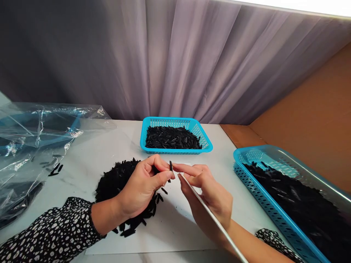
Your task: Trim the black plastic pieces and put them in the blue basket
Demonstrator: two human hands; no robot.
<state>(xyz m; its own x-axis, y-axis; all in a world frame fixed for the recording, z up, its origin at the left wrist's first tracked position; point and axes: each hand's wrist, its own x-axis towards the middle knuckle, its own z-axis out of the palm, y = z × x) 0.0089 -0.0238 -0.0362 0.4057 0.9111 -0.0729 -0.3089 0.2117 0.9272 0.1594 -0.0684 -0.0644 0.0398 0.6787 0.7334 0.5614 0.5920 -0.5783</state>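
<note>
My left hand [144, 188] pinches a small, narrow black piece [170, 166] upright between thumb and forefinger. Close beside it, my right hand [210, 193] is closed around a thin white rod or cord [222, 228], which runs back over the wrist to the bottom edge. The right fingertips are at the black piece; whether they touch it I cannot tell. Beneath and behind my left hand lies a heap of similar black pieces [116, 179] on the white tabletop [175, 233]. My left hand and forearm hide part of this heap.
A blue perforated basket [177, 151] of black pieces stands at the back. Another blue basket [257, 193] with black pieces sits at the right, near a brown panel [309, 106]. Clear plastic [41, 128] spreads over the left side. A grey curtain [175, 62] hangs behind.
</note>
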